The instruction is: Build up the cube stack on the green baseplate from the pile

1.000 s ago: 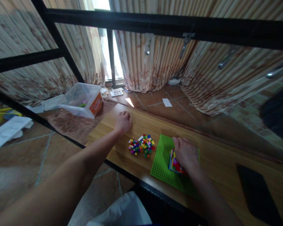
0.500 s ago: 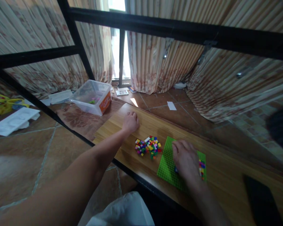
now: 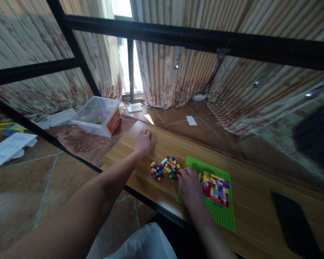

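Note:
My left hand (image 3: 145, 141) rests on the wooden table with its fingers curled in; nothing shows in it. Beside it, toward me, lie two touching heaps of small coloured building bricks (image 3: 170, 166). At the right edge of these heaps, the fingertips of my right hand (image 3: 189, 184) are pinched on a small brick, mostly hidden by the fingers. That hand reaches over the left part of a green studded baseplate (image 3: 220, 216). On the plate, right of my hand, sits a dense multicoloured block of bricks (image 3: 216, 188).
A dark flat object (image 3: 294, 219) lies at the right of the wooden table (image 3: 248, 201). A clear plastic bin (image 3: 94, 117) stands on the floor mat at the left. Black metal bars (image 3: 151, 27) cross in front of the curtains. White trays (image 3: 9, 149) lie at far left.
My right hand has moved left off the baseplate's middle to the edge of the brick heap, uncovering the multicoloured block. My left hand stays in its place on the table. The view has shifted slightly.

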The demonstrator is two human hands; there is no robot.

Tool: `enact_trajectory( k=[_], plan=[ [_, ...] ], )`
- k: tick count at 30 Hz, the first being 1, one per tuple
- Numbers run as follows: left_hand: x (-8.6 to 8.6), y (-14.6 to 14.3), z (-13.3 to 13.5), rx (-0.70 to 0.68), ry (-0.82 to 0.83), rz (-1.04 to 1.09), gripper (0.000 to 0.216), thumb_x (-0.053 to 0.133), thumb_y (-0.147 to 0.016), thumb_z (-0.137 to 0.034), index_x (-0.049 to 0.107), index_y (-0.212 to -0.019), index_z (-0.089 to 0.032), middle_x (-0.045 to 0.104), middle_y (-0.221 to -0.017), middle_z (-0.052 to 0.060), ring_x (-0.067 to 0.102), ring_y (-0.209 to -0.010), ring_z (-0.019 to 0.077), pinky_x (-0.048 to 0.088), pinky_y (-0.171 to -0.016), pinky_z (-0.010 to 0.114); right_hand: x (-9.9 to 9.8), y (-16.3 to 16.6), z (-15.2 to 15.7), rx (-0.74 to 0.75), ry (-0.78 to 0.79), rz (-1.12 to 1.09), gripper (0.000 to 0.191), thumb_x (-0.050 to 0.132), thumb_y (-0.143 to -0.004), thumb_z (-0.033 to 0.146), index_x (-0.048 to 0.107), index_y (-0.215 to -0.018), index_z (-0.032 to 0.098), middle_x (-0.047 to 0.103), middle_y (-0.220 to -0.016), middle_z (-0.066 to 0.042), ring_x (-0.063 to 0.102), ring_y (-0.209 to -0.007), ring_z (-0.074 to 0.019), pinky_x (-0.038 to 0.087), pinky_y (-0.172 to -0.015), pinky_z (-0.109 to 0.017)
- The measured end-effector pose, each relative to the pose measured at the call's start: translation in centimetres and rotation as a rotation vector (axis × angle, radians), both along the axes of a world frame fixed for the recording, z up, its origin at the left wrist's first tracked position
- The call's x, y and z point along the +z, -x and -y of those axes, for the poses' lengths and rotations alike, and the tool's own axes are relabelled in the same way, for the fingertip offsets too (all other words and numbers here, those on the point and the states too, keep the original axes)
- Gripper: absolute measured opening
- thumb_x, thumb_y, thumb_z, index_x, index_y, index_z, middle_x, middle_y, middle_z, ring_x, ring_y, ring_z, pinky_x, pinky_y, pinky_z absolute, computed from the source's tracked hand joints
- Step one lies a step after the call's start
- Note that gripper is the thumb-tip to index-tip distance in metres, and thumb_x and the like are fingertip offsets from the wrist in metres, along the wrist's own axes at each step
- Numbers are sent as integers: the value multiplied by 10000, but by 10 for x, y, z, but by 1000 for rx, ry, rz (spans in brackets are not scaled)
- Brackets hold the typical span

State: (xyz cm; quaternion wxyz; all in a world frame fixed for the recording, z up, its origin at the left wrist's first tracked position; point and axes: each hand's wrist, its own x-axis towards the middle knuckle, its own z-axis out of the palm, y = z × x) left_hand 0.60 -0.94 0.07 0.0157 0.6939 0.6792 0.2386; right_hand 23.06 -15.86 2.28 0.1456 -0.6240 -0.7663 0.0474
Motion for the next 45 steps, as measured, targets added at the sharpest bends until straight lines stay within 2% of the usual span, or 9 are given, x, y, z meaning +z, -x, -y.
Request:
enact_trajectory(
  k=[8, 11, 15, 17, 20, 26, 31, 39, 45],
  plan=[
    [1, 2, -2, -4, -10, -14, 233, 423, -874, -196, 636, -963, -176, 622, -1100, 133, 530, -1091, 290, 421, -1003, 424, 14, 3, 41, -93, -34, -394, 221, 434, -972, 248, 651, -943, 216, 701, -937, -76, 649, -861, -207, 480, -768, -320],
    [1, 3, -3, -2, -7, -37, 232, 420, -874, -200, 639, -949, -180, 626, -1088, 129, 534, -1084, 292, 428, -992, 421, 24, -7, 56, -119, -65, -557, 218, 462, -965, 310, 665, -950, 230, 703, -906, -52, 662, -820, -187, 509, -750, -312],
    [1, 4, -4, 6, -14, -64, 243, 417, -877, -212, 640, -967, -176, 630, -1097, 125, 540, -1088, 281, 430, -996, 401, 29, -36, 69, -231, -147, -671, 224, 521, -938, 349, 696, -1017, 234, 710, -1007, -56, 673, -879, -179, 531, -785, -320],
    [1, 4, -4, 9, -14, -71, 252, 420, -874, -218, 641, -984, -169, 634, -1112, 129, 541, -1095, 282, 427, -1007, 400, 28, -55, 72, -308, -197, -693, 225, 561, -913, 374, 716, -1002, 238, 713, -1034, -61, 675, -922, -190, 534, -814, -334],
    [2, 5, -5, 5, -16, -73, 260, 422, -866, -220, 647, -984, -167, 640, -1117, 130, 542, -1101, 286, 426, -1014, 400, 21, -86, 72, -443, -249, -726, 263, 591, -875, 422, 729, -965, 216, 715, -991, -75, 679, -878, -205, 541, -784, -351],
    [0, 7, -9, 5, -22, -65, 288, 422, -860, -247, 659, -998, -158, 645, -1134, 142, 539, -1106, 303, 430, -1008, 416, 4, -122, 65, -652, -213, -788, 313, 598, -839, 445, 729, -964, 189, 719, -987, -98, 673, -881, -233, 537, -795, -387],
    [1, 7, -9, 5, -21, -79, 331, 414, -864, -265, 657, -1054, -144, 646, -1139, 156, 543, -1099, 316, 439, -989, 434, -2, -123, 55, -623, -205, -812, 291, 604, -834, 428, 727, -949, 191, 724, -984, -95, 668, -901, -238, 524, -833, -405],
    [5, 6, -8, 2, -3, -86, 338, 420, -854, -282, 654, -1064, -156, 641, -1135, 153, 545, -1107, 318, 440, -978, 431, 0, -121, 42, -489, -247, -729, 256, 554, -872, 373, 740, -906, 201, 717, -933, -84, 665, -864, -218, 523, -804, -377],
    [2, 7, -10, 13, -19, -93, 353, 417, -846, -272, 654, -1079, -154, 637, -1155, 147, 550, -1111, 306, 429, -1008, 420, -2, -119, 39, -514, -240, -789, 246, 562, -865, 365, 739, -919, 203, 725, -955, -82, 674, -878, -220, 538, -798, -376]
  ],
)
